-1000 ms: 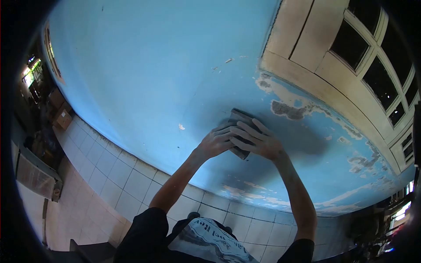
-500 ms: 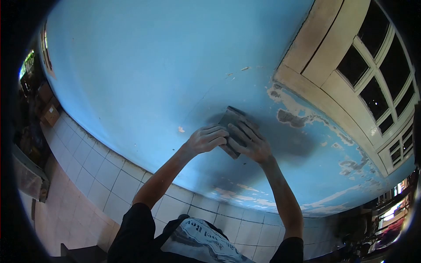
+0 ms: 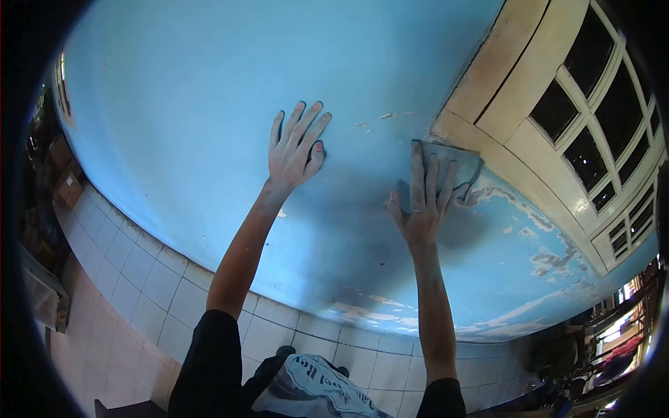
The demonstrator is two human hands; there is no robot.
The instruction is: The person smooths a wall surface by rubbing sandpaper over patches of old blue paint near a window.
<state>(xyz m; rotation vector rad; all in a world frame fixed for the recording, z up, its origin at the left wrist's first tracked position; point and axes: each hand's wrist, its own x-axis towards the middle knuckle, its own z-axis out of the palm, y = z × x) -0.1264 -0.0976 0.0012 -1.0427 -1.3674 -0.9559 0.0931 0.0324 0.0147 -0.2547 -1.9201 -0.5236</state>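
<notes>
My left hand lies flat on the blue wall, its fingers spread and nothing in it. Farther right, my right hand presses a folded grey sheet that looks like sandpaper against the wall. The fingers are stretched out over the sheet, with the thumb off to the side. The sheet sits just below the corner of the cream wooden frame, beside a patch of peeling paint. Grey dust coats both hands.
A cream window with dark panes fills the upper right. Chipped paint runs along the wall's lower edge, above white tiles. A cardboard box stands at far left. Cluttered items lie at lower right.
Both hands were together on the sheet at mid-wall. The left has let go and moved up and left onto the wall; the right has carried the sheet up and right to the frame.
</notes>
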